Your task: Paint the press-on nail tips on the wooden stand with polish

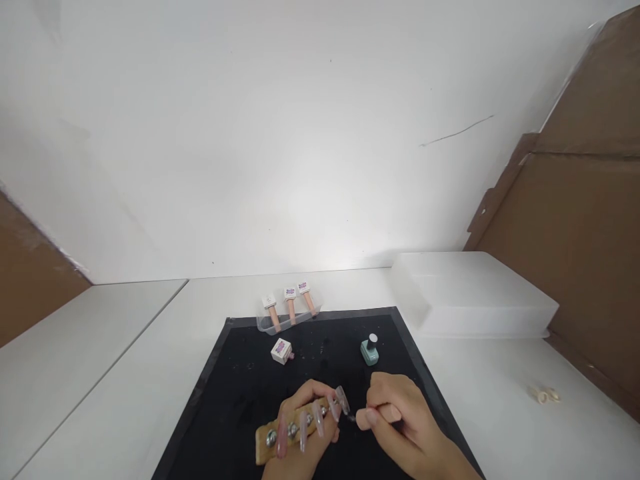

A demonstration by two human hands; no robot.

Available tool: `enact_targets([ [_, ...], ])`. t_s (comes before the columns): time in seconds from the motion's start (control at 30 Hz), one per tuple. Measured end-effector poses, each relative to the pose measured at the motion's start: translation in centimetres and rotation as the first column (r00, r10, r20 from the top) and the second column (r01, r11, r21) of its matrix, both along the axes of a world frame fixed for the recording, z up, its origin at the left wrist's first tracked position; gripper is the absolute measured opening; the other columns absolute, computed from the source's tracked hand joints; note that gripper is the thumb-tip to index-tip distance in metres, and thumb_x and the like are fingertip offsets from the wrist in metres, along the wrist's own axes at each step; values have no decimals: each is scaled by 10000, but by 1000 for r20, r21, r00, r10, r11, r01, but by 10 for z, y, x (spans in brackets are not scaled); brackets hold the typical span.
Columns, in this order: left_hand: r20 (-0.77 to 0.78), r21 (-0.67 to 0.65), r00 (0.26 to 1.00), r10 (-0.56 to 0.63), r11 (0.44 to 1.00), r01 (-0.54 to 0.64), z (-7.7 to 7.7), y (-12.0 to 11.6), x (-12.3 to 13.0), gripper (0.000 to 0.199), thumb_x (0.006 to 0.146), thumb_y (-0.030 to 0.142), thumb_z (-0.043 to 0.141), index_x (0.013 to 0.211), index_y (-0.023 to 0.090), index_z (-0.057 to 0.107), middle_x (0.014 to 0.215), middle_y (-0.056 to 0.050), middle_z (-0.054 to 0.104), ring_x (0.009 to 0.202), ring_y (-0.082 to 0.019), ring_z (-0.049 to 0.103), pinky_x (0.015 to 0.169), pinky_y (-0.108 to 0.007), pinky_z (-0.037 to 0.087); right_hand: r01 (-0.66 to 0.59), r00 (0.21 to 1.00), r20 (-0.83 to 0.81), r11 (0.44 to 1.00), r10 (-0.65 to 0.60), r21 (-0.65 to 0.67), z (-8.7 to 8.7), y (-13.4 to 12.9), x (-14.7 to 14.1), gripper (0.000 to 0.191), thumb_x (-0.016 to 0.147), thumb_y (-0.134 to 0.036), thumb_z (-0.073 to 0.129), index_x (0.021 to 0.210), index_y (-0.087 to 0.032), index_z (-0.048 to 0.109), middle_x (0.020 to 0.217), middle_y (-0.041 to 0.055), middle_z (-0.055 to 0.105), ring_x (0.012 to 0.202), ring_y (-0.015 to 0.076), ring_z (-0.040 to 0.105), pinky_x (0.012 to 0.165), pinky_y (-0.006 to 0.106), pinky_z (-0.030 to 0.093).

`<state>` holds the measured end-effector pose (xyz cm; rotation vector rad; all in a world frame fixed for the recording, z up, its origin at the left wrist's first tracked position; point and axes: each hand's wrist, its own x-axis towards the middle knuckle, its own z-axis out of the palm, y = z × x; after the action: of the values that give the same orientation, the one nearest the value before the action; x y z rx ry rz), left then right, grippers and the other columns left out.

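Observation:
A wooden nail display stand [265, 448] with metal knobs is gripped in my left hand [316, 449]. Several false nails stick up from it, among them a pink nail [282, 437] at the near left and a clear nail [343, 400] at the far right end. In my right hand [407, 427], closed fingers hold a peach-coloured nail polish brush [367, 418] by its handle. Its bristle end points left, close to the clear nail; whether they touch I cannot tell. A white square polish bottle [281, 351] with its uncapped neck showing is on the black mat [215, 407] beyond my left hand.
A teal polish bottle [370, 352] sits on the mat beyond my right hand. Three peach-capped bottles rest in a clear tray [273, 331] at the mat's back edge. A white plastic box [485, 320] and small beige rings [543, 395] lie right, beside a cardboard wall [575, 233].

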<state>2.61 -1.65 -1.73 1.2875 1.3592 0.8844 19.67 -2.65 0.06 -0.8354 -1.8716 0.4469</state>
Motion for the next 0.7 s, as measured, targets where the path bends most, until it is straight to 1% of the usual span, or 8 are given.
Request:
enact_targets([
  [0.1,11,-11,1000,-4,1000,4,-5,1,-1,260,657,421,686,718,182,606,474,17,596,476,-158,571,499,-246,392,7,998,-65,998,-11,-61,-3,-1,1,211,842,-112,452,669,-229,423,531,-44,495,432,118,441,451,228,357],
  [0.23,37,17,999,24,1000,-25,-12,-1,-1,313,651,498,653,673,191,593,436,30,554,439,-149,537,479,-242,360,139,980,-129,986,-150,-91,-7,1,-1,169,871,-169,471,713,-224,496,513,-40,533,424,129,457,439,231,382],
  [0.3,39,35,999,25,999,-26,-13,-2,-1,315,680,506,625,687,192,595,446,27,558,449,-148,535,494,-245,357,172,972,-142,980,-186,-104,-9,2,-3,146,873,-196,498,732,-221,526,512,-38,557,433,135,488,441,227,402],
  [0.43,28,29,1000,-9,1000,8,-10,-4,-1,302,707,496,611,726,196,595,473,25,571,479,-157,547,516,-254,370,177,965,-170,974,-199,-139,-12,3,-5,99,880,-232,526,799,-215,580,586,-13,650,472,145,564,469,223,457],
  [0.53,49,21,999,-22,1000,21,-8,-4,-2,287,706,481,617,729,197,588,477,27,567,479,-161,552,510,-256,373,170,966,-164,968,-200,-183,-15,2,-5,102,891,-255,520,863,-212,608,615,-3,667,509,157,594,489,229,473],
  [0.63,41,35,999,-9,999,8,-7,-4,-1,285,707,481,616,727,198,591,477,19,578,478,-161,555,510,-257,376,156,973,-132,962,-188,-224,-15,1,-6,175,901,-279,496,793,-202,610,577,-2,635,511,160,580,465,230,443],
  [0.7,15,41,1000,12,999,-12,-5,-5,1,285,707,483,616,718,199,597,465,21,577,471,-156,551,506,-251,374,142,977,-117,958,-176,-250,-13,1,-6,212,900,-282,485,737,-199,591,533,-12,608,467,146,537,441,228,413],
])
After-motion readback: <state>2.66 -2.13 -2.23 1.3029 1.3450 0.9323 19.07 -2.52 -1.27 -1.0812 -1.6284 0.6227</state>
